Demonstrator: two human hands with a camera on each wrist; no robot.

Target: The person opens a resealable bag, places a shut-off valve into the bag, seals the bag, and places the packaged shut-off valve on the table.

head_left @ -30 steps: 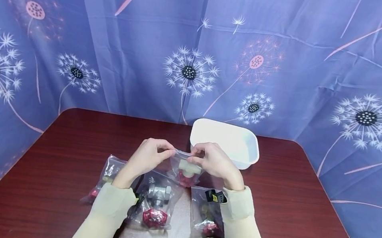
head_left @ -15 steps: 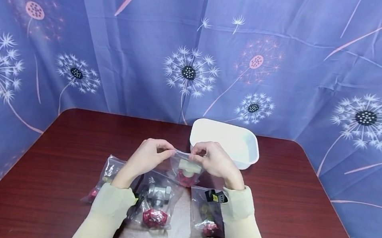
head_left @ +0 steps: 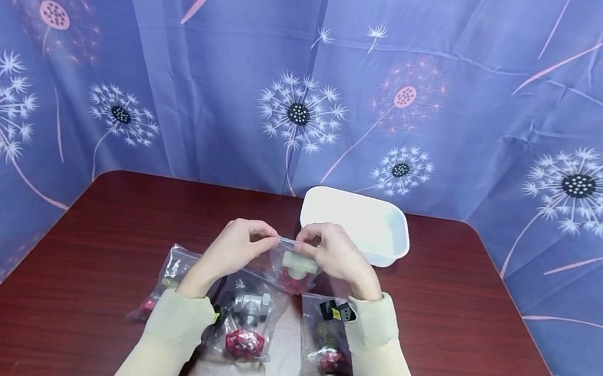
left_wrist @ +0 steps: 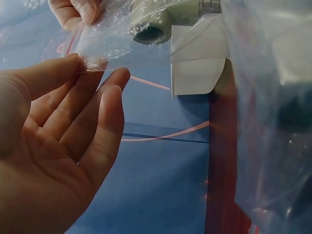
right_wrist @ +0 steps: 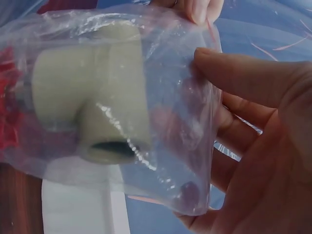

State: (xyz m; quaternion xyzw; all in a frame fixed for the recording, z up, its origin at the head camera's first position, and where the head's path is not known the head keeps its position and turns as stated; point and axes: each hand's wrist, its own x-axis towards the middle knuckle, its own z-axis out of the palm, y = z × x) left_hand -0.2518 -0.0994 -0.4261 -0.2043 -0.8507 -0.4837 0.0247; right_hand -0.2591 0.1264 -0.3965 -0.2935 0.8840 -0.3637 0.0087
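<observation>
Both hands hold up a clear zip bag (right_wrist: 180,126) by its top edge, over the middle of the table. Inside it is a beige T-shaped valve (right_wrist: 92,87) with a red handwheel (right_wrist: 7,102). My left hand (head_left: 232,252) pinches the left corner of the seal between thumb and fingertips. On the other side my right hand (head_left: 337,255) pinches the seal, its thumb flat on the near face of the bag and fingers behind. In the right wrist view the left fingertips show at the far end of the seal.
A white plastic tub (head_left: 352,210) stands behind the right hand. Nearer lie a bagged metal valve with red handwheel (head_left: 245,342), a bagged valve (head_left: 329,357) by the right sleeve, and another bag (head_left: 177,264) partly under the left wrist. A patterned curtain (head_left: 223,89) surrounds the table.
The right hand has slid slightly left along the bag's seal, closer to the left hand. The left hand and the hanging bag have barely moved.
</observation>
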